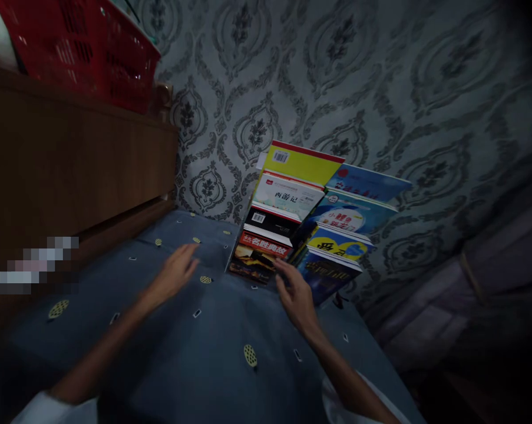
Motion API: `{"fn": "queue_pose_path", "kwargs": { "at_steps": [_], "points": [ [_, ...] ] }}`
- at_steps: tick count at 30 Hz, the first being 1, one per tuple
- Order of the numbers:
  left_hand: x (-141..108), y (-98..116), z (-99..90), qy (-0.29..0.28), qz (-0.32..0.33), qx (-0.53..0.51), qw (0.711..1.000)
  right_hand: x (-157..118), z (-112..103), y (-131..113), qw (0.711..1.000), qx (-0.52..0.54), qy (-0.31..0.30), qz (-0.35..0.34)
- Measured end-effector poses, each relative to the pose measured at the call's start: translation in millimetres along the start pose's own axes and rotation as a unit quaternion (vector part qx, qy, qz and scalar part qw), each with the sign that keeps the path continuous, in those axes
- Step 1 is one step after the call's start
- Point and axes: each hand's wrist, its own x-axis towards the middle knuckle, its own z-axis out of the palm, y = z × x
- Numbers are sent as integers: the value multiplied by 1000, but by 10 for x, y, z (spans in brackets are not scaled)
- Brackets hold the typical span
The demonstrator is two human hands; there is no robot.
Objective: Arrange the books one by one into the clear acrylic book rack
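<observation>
Two side-by-side stacks of books stand upright and stepped against the wall. At the front of the left stack is a red and dark book (259, 259); behind it come a black one, a pale one (287, 197) and a yellow one (303, 166). The right stack has a dark blue book (327, 274) in front, then a yellow-and-blue one (340, 242) and blue ones. My right hand (296, 294) is in front of the stacks, fingers apart and holding nothing. My left hand (172, 274) is over the cloth left of the books, open and holding nothing.
A blue patterned cloth (177, 347) covers the surface under the books. On the left is a wooden cabinet (80, 159) with a red plastic basket (93, 53) on top. Patterned wallpaper (266, 76) rises behind, and a gathered curtain (460, 282) hangs at the right.
</observation>
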Motion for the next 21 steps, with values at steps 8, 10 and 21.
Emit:
{"fn": "queue_pose_path", "kwargs": {
  "at_steps": [8,10,21],
  "points": [
    [947,885,551,41,209,74,974,541,65,180,977,-174,54,-109],
    [996,870,675,33,204,85,975,553,127,261,976,-186,37,-106],
    [1411,840,510,164,195,-6,967,872,-124,94,968,-195,72,-140]
  ]
}}
